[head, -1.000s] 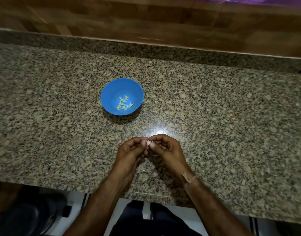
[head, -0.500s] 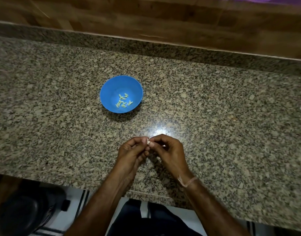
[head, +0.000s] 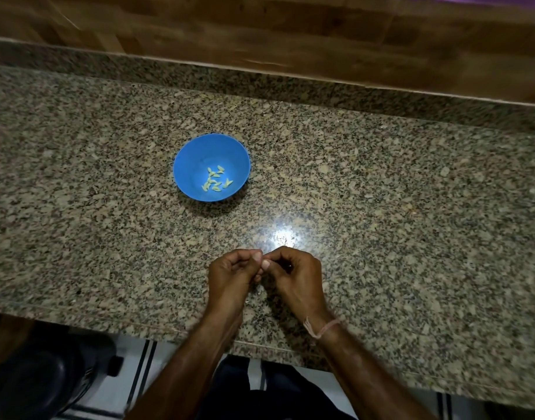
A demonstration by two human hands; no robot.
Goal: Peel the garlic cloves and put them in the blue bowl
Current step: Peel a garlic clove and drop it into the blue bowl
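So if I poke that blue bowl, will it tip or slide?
Probably slide: the blue bowl looks like light plastic holding only a few garlic cloves, and the counter shines smooth. Its sides narrow downward, so a rim push might rock it.

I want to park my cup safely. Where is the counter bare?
The counter is bare right of the blue bowl and right hand, and left of the bowl and left hand. Between bowl and hands is tighter.

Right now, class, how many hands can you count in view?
2: the left hand and the right hand, fingertips meeting low over the granite counter; none seems hidden.
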